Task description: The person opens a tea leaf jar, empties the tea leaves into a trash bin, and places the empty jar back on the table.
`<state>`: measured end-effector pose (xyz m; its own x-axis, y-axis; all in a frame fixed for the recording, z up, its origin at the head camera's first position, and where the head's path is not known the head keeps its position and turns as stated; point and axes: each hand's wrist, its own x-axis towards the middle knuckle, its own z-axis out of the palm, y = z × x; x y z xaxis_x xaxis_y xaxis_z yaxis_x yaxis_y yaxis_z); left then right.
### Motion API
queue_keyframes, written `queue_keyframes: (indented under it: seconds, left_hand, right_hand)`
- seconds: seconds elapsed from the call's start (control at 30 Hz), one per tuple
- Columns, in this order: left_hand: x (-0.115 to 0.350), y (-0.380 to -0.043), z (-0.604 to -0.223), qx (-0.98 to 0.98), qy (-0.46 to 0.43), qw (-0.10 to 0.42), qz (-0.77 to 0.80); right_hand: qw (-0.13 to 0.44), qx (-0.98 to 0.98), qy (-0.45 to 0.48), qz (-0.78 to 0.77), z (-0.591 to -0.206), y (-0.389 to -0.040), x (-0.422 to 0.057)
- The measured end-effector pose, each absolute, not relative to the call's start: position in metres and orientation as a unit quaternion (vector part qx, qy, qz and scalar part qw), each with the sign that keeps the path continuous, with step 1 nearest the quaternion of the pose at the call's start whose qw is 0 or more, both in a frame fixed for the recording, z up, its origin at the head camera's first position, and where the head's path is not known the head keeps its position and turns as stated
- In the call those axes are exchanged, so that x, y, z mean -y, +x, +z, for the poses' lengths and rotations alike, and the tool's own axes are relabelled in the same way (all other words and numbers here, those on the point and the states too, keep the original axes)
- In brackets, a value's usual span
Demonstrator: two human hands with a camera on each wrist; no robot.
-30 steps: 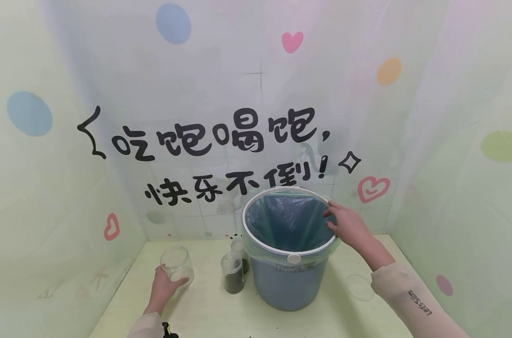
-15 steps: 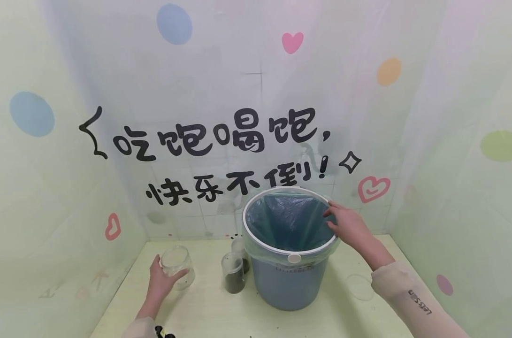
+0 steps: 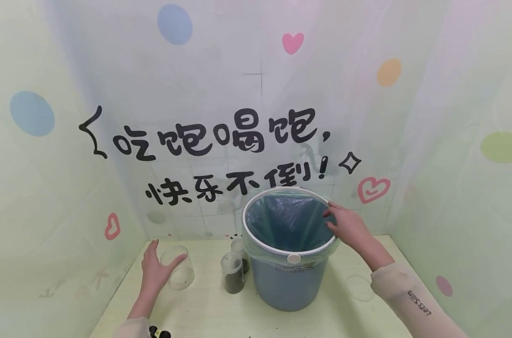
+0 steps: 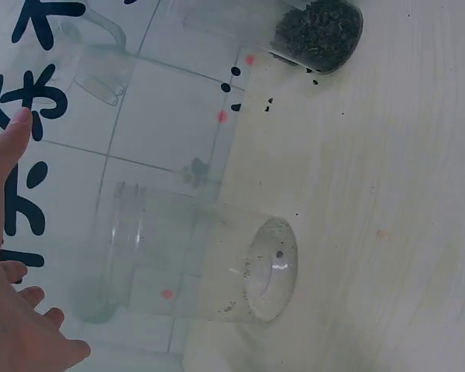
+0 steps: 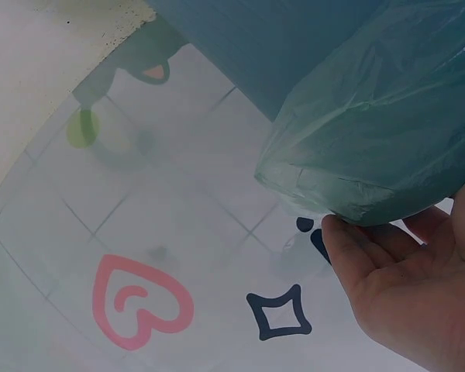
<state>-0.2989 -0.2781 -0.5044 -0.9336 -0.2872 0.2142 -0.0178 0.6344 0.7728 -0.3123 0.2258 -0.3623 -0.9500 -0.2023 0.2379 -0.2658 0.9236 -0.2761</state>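
A clear jar (image 3: 182, 278) stands upright on the table at left, with a few dark specks at its bottom (image 4: 271, 267). Just left of the jar is my left hand (image 3: 155, 268), its fingers and thumb spread around one side; in the left wrist view a gap separates the hand (image 4: 23, 310) from the jar wall. My right hand (image 3: 350, 226) grips the white rim of a blue trash bin (image 3: 287, 287), fingertips at the rim's right side. A translucent green bag (image 5: 364, 132) lines the bin and folds over its rim. The right fingers (image 5: 364, 252) curl under the bag's edge.
Two clear containers (image 3: 233, 280) holding dark, leaf-like bits stand between jar and bin, one partly behind the other. A clear round lid or ring (image 3: 360, 287) lies right of the bin. Printed fabric walls (image 3: 260, 94) enclose the table's back and sides.
My left hand has let go of the jar and drawn away to the left, its fingers spreading wider. The jar stays in place. My right hand and the bin have not moved.
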Motion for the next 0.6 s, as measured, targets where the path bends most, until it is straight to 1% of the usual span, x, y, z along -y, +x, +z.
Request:
queue_keyframes:
  seconds: [0.27, 0.6]
  left_hand:
    - [0.268, -0.300, -0.486, 0.895, 0.053, 0.187, -0.402]
    - [0.247, -0.300, -0.474, 0.887, 0.003, 0.204, -0.415]
  right_hand:
    - [0.098, 0.976, 0.117, 0.156, -0.362, -0.313, -0.225]
    - [0.097, 0.976, 0.116, 0.157, -0.364, -0.314, -0.226]
